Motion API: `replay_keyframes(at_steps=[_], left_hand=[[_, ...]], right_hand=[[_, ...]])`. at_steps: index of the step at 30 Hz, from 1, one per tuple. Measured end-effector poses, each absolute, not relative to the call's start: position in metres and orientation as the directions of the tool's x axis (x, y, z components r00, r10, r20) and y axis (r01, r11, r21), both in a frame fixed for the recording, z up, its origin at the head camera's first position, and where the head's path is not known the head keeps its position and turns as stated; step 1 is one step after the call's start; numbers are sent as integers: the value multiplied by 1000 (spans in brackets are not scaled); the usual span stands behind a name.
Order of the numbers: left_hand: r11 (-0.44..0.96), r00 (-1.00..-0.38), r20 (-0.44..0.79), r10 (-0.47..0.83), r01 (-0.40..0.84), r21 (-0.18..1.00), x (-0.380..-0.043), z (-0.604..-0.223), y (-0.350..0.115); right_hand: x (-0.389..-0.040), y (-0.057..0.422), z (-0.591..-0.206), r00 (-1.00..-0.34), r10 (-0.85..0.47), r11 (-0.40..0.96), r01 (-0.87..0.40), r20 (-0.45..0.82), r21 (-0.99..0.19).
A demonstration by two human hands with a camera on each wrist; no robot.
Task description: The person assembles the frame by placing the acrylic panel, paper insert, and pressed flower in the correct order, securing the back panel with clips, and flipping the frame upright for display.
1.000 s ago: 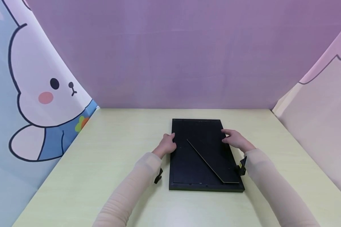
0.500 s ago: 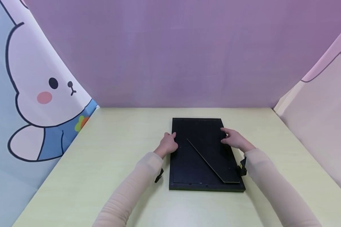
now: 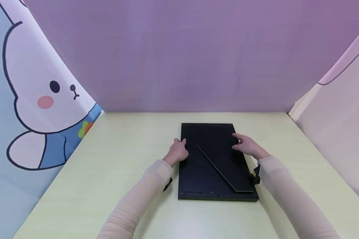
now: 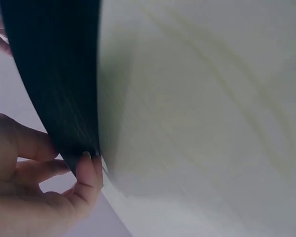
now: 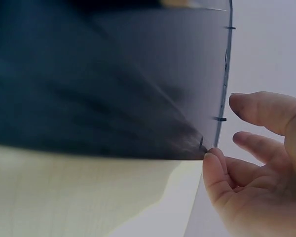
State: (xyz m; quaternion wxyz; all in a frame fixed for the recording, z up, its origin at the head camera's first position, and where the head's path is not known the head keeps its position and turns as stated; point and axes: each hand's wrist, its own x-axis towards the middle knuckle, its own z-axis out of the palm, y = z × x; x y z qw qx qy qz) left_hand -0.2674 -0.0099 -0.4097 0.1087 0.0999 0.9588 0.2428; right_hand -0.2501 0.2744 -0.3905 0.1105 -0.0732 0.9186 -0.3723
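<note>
A black picture frame (image 3: 194, 179) lies on the table with its back up, in the middle of the head view. Its stand (image 3: 231, 172), a slanting flat panel with a pale edge, runs toward the near right corner. My left hand (image 3: 177, 152) grips the left side of the frame; the left wrist view shows thumb and fingers on either side of the dark edge (image 4: 64, 84). At the opposite side, my right hand (image 3: 247, 146) pinches the frame's edge between thumb and a finger, its other fingers (image 5: 264, 111) spread away from it. The frame's front is hidden.
The pale wooden table (image 3: 122, 142) extends around the frame on all sides. A purple backdrop (image 3: 179, 56) rises behind it. At the left stands a panel with a cartoon rabbit (image 3: 48, 66), and a pale panel (image 3: 341, 126) borders the right side.
My left hand has shifted very slightly to the right over the frame's edge. The head view has drifted a little. The frame and its stand lie as before, and my right hand keeps its place.
</note>
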Motion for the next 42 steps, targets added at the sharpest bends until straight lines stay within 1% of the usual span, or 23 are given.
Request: replay_keyframes(at_steps=[8, 16, 23, 32, 34, 42], left_hand=[[923, -963, -162, 217, 148, 356, -269, -413, -2], [955, -965, -185, 186, 133, 266, -267, -410, 4], [965, -971, -159, 176, 138, 224, -267, -414, 8], [976, -972, -159, 171, 145, 165, -264, -411, 12], [975, -970, -165, 178, 150, 167, -264, -412, 11], [951, -961, -204, 187, 125, 283, -266, -417, 3]], right_hand=[[-251, 274, -390, -966, -214, 708, -50, -147, -705], [-251, 275, -391, -967, -211, 704, -46, -146, -709], [-251, 275, -392, -969, -203, 703, -42, -144, -710], [-251, 276, -391, -969, -205, 710, -51, -137, -703], [-251, 276, -391, -970, -205, 709, -52, -134, -703], [-251, 277, -392, -964, -227, 700, -62, -140, -711]])
